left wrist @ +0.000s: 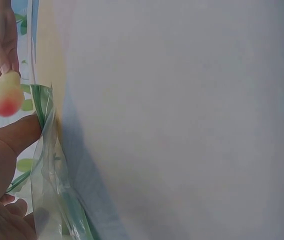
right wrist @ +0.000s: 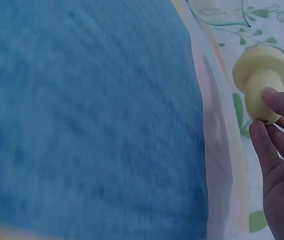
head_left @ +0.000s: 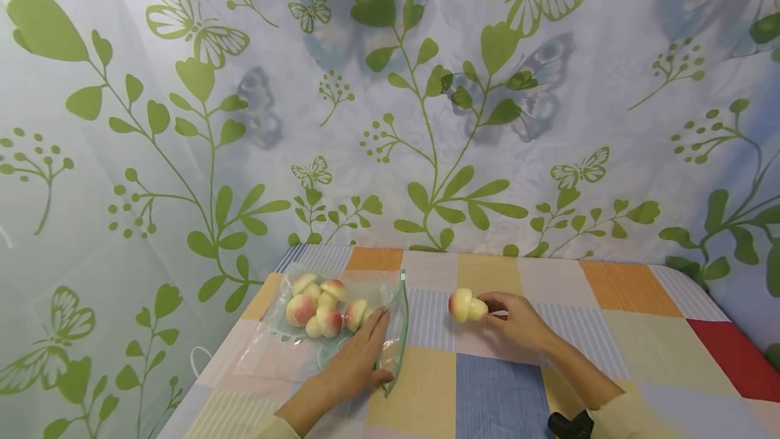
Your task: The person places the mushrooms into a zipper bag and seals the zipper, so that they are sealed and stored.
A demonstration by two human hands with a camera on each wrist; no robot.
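Note:
A toy mushroom (head_left: 465,305) with a red-tinged cream cap is held up by its stem over the table, pinched between the thumb and fingers of my right hand (head_left: 520,322). In the right wrist view the pale stem of the toy mushroom (right wrist: 264,90) sits between thumb and fingertips. My left hand (head_left: 355,361) holds a clear zip bag (head_left: 268,344) near its green-edged mouth. The thumb lies against the green zip strip in the left wrist view. Several more toy mushrooms (head_left: 301,309) lie inside the bag, one partly behind the left fingers.
A patchwork cloth (head_left: 500,391) covers the table. Behind the table hangs a curtain (head_left: 390,120) printed with green leaves and butterflies. A white cord loop (head_left: 198,361) shows by the left table edge.

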